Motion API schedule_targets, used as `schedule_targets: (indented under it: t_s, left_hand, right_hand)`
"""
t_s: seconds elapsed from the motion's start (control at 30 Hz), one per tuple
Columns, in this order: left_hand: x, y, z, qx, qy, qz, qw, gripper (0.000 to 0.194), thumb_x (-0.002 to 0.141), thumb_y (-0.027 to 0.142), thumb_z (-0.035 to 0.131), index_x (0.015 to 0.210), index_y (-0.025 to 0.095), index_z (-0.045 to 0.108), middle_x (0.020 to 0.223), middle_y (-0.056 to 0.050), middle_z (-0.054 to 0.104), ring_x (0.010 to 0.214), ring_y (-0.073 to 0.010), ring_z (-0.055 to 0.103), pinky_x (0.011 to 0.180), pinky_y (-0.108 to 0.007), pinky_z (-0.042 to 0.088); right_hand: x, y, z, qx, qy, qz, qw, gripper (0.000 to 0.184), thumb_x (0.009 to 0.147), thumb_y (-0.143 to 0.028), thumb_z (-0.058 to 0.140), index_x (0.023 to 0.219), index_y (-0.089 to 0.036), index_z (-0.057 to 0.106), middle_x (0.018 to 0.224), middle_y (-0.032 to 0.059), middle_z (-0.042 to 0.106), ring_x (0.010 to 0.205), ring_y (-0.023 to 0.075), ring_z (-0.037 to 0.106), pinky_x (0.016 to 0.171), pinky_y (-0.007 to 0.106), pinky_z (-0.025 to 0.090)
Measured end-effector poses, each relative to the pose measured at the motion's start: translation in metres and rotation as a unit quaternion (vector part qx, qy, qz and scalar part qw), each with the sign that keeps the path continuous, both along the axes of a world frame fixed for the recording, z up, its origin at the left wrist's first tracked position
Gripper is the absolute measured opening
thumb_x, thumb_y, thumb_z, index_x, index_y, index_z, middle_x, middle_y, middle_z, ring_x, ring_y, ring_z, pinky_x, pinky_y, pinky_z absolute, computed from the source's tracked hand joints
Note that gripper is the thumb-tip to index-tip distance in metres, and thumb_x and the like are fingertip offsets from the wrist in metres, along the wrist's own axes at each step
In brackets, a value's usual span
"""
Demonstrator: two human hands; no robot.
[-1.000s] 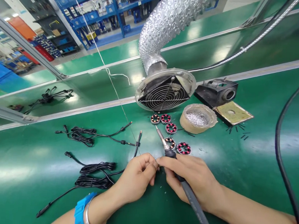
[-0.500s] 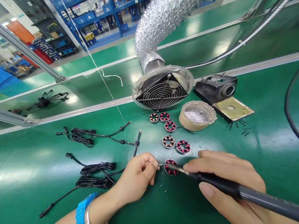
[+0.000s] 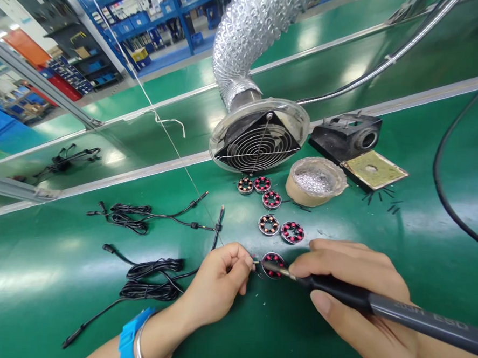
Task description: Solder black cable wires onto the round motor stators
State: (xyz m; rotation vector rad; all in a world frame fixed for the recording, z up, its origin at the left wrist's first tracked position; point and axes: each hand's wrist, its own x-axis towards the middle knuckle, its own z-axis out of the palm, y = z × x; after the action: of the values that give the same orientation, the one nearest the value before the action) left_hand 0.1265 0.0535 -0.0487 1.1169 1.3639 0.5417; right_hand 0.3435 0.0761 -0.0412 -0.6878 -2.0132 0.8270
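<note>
My right hand [image 3: 358, 278] grips a grey and black soldering iron [image 3: 417, 314] like a pen. The iron's tip lies over the near ring-shaped motor stator [image 3: 273, 256], which has red windings; whether it touches is hard to tell. Left of that stator, my left hand [image 3: 222, 280] is closed in a pinch on a thin wire [image 3: 256, 263]. The wire's bare-looking end points toward the stator's left edge. Behind my left hand runs a black cable [image 3: 214, 242], partly hidden by the hand. Another red-wound stator [image 3: 292, 232] lies just beyond the iron.
Several more stators [image 3: 269, 224] lie farther back. A round tub [image 3: 298, 196] of silvery material stands beside a black iron stand with a yellow sponge [image 3: 375, 170]. A fume extractor [image 3: 261, 145] hangs behind. Coiled black cables [image 3: 151, 290] lie at left.
The view has shifted slightly. My right hand and the soldering iron have moved a little left, the tip staying over the stator. My left hand keeps its pinch on the wire.
</note>
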Motion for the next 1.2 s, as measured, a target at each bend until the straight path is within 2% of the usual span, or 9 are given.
schedule_targets:
  t_s: [0.13,0.33,0.47,0.6,0.77,0.9,1.03,1.1,1.2]
  left_hand:
    - [0.0,0.0,0.0,0.001,0.002,-0.002,1.0,0.029,0.088,0.043,0.049,0.07,0.021,0.047,0.05,0.007,0.045,0.047,-0.0092,0.036,0.048,-0.022,0.029]
    - [0.001,0.0,0.001,0.0,0.004,-0.001,1.0,0.029,0.087,0.044,0.05,0.07,0.021,0.047,0.049,0.007,0.045,0.047,-0.0093,0.035,0.049,-0.022,0.029]
    - [0.001,0.0,0.001,0.002,0.003,-0.003,1.0,0.031,0.087,0.046,0.051,0.07,0.021,0.047,0.05,0.007,0.045,0.048,-0.0094,0.036,0.05,-0.022,0.029]
    - [0.001,0.0,0.001,-0.004,0.002,0.0,1.0,0.034,0.087,0.049,0.052,0.07,0.021,0.047,0.049,0.007,0.045,0.048,-0.0096,0.036,0.05,-0.022,0.028]
    - [-0.001,0.001,0.003,-0.005,-0.008,-0.011,1.0,0.039,0.088,0.055,0.05,0.069,0.021,0.045,0.049,0.007,0.043,0.049,-0.01,0.034,0.051,-0.023,0.027]
    - [-0.005,0.001,0.001,-0.005,-0.029,-0.039,0.999,0.041,0.093,0.055,0.043,0.07,0.021,0.045,0.053,0.006,0.044,0.051,-0.0102,0.033,0.054,-0.024,0.028]
    - [-0.009,-0.001,0.003,0.012,-0.039,-0.087,0.995,0.043,0.097,0.054,0.036,0.072,0.02,0.045,0.061,0.005,0.046,0.055,-0.0107,0.036,0.056,-0.024,0.03]
    - [-0.01,-0.002,0.008,0.036,-0.009,-0.119,0.992,0.042,0.099,0.05,0.034,0.074,0.02,0.046,0.065,0.003,0.048,0.059,-0.0115,0.04,0.057,-0.024,0.031]
    - [-0.01,-0.002,0.016,0.094,0.07,-0.151,0.982,0.032,0.101,0.04,0.034,0.08,0.02,0.048,0.073,0.001,0.053,0.067,-0.0133,0.047,0.063,-0.025,0.035]
  right_hand:
    - [-0.001,0.0,0.002,0.005,-0.011,0.002,1.0,0.018,0.082,-0.015,0.048,0.092,-0.021,0.062,0.061,-0.0017,0.054,0.05,0.0142,0.05,0.051,0.029,0.037]
    - [0.0,-0.001,0.003,0.018,0.027,0.008,0.999,0.024,0.08,-0.013,0.049,0.1,-0.021,0.06,0.058,-0.0045,0.046,0.048,0.0139,0.047,0.05,0.028,0.034]
    - [0.003,-0.001,0.002,0.024,0.035,0.003,0.999,0.027,0.079,-0.011,0.05,0.101,-0.02,0.06,0.059,-0.0036,0.049,0.048,0.0139,0.047,0.048,0.029,0.033]
    - [0.001,-0.001,-0.001,0.046,0.035,-0.023,0.998,0.025,0.082,-0.013,0.05,0.104,-0.019,0.061,0.063,-0.0009,0.054,0.049,0.0142,0.05,0.048,0.03,0.039]
    - [-0.011,0.004,-0.007,0.081,0.039,-0.054,0.994,0.035,0.091,-0.009,0.05,0.124,-0.02,0.056,0.066,-0.003,0.061,0.05,0.0106,0.058,0.049,0.022,0.047]
    - [-0.023,0.007,-0.018,0.113,0.005,-0.037,0.993,0.031,0.09,-0.002,0.051,0.115,-0.019,0.059,0.066,-0.0036,0.062,0.051,0.0088,0.057,0.05,0.019,0.046]
    - [-0.03,0.008,-0.031,0.15,-0.005,-0.016,0.989,0.026,0.092,-0.005,0.05,0.112,-0.018,0.059,0.067,-0.0027,0.062,0.054,0.0096,0.057,0.052,0.02,0.045]
    - [-0.031,0.008,-0.033,0.171,-0.013,-0.021,0.985,0.025,0.092,-0.007,0.049,0.111,-0.02,0.06,0.072,-0.0015,0.064,0.056,0.0096,0.058,0.053,0.02,0.045]
    - [-0.031,0.005,-0.029,0.166,-0.019,-0.036,0.985,0.027,0.09,-0.004,0.049,0.109,-0.02,0.059,0.068,-0.0036,0.061,0.053,0.0093,0.056,0.053,0.02,0.044]
